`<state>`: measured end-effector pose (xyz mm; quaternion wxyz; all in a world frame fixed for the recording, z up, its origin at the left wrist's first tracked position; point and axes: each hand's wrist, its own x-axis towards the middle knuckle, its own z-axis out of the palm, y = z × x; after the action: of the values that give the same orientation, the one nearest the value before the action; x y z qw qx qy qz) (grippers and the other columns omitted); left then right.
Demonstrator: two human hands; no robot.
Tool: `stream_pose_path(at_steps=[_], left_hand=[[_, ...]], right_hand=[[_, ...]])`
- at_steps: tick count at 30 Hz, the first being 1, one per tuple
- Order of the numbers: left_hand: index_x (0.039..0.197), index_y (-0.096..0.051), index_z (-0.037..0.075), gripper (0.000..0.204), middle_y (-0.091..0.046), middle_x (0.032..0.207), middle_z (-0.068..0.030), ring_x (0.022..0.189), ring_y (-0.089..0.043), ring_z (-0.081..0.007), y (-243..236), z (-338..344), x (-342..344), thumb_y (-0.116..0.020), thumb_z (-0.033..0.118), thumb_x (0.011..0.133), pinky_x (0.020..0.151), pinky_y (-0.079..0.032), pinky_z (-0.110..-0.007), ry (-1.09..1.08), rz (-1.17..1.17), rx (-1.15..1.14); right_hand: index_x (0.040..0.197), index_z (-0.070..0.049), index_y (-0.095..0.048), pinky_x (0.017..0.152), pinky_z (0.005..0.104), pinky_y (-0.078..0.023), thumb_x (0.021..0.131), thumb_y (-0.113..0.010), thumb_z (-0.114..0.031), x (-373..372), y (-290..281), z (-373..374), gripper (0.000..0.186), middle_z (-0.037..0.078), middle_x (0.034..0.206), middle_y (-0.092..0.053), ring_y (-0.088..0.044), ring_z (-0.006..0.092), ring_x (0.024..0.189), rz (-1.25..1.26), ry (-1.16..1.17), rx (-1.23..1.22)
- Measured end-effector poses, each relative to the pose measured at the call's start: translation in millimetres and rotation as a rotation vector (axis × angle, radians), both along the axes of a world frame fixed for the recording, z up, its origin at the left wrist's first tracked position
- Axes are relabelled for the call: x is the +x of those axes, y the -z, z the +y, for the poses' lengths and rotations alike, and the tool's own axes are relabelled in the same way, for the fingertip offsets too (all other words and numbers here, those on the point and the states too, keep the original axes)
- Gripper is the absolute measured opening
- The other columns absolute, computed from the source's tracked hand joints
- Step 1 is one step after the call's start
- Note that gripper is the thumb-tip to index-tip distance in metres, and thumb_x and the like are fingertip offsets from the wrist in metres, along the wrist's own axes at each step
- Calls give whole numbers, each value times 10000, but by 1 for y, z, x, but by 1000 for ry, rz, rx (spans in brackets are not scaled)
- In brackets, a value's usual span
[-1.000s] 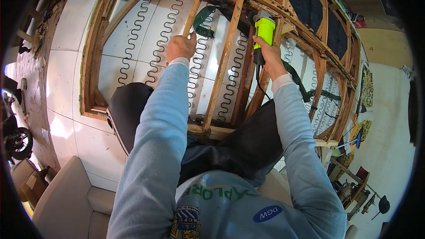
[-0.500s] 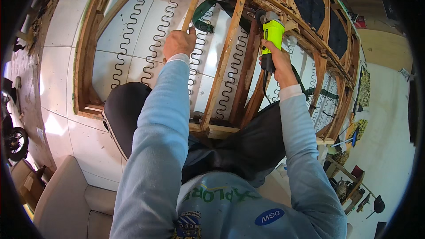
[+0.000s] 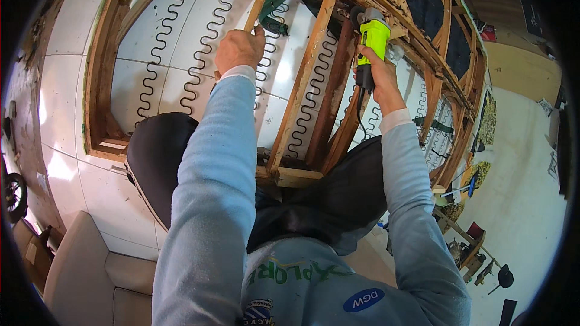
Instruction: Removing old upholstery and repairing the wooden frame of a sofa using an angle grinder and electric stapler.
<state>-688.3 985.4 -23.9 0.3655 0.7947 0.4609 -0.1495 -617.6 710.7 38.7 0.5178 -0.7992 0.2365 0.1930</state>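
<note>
My right hand [image 3: 379, 75] is closed round the body of a bright yellow-green angle grinder [image 3: 374, 37]. The grinder's head and disc lie against the timbers of a wooden furniture frame [image 3: 96, 96], and its dark cord hangs below my hand. Closed around a thin wooden slat [image 3: 261, 1] of that frame is my left hand [image 3: 239, 50]; its fingertips are partly hidden. A dark green strap [image 3: 277, 15] loops beside the slat. Wavy metal springs [image 3: 205, 48] run lengthwise through the frame on both sides of my left hand.
White floor tiles [image 3: 60, 102] show through and around the frame. A beige padded seat [image 3: 84, 259] stands at lower left, with a wheel [image 3: 15, 196] beyond it. Black fabric [image 3: 423, 12] covers the frame's far right part. Tools and scraps [image 3: 474, 247] lie at lower right.
The view has shifted slightly, so the frame appears a little farther left and higher. Both hands keep their holds on the slat and the grinder.
</note>
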Motion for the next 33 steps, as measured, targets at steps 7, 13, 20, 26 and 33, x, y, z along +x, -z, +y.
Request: stream_pose_path(at_steps=[7,13,20,26,33], left_hand=[[1090,-750,6,620,-750,1061,-218,1011,-733,-382,-1,0,0,-622,584,908,892,-576,-443,9,-3,4],[1081,-751,-1,629,-751,1050,-221,997,-736,-383,1,0,-1,-617,590,911,889,-576,-445,22,-16,22],[1060,-757,-2,629,-750,1042,-228,1004,-734,-391,1,1,1,-611,592,915,890,-575,-446,18,8,-1],[1070,-754,-4,635,-748,1049,-231,1004,-733,-392,2,1,0,-617,595,909,891,-574,-449,27,-3,7],[1063,-753,-9,645,-746,1058,-235,1014,-731,-383,0,1,1,-618,602,904,893,-573,-443,26,0,1]], right_hand=[[1121,53,-614,528,319,-581,798,-847,-360,4,3,2,574,139,820,-674,-680,208,592,26,1,-1],[1130,50,-611,537,322,-588,793,-862,-330,7,11,3,567,145,829,-669,-684,214,603,16,39,38],[1123,56,-607,528,323,-583,799,-861,-324,6,10,9,560,143,811,-671,-686,219,597,40,57,25],[1126,55,-607,512,315,-568,797,-860,-328,5,7,16,565,137,763,-673,-679,217,573,14,16,51],[1130,55,-607,508,319,-582,794,-862,-317,7,12,13,562,133,812,-671,-678,213,574,18,20,58]])
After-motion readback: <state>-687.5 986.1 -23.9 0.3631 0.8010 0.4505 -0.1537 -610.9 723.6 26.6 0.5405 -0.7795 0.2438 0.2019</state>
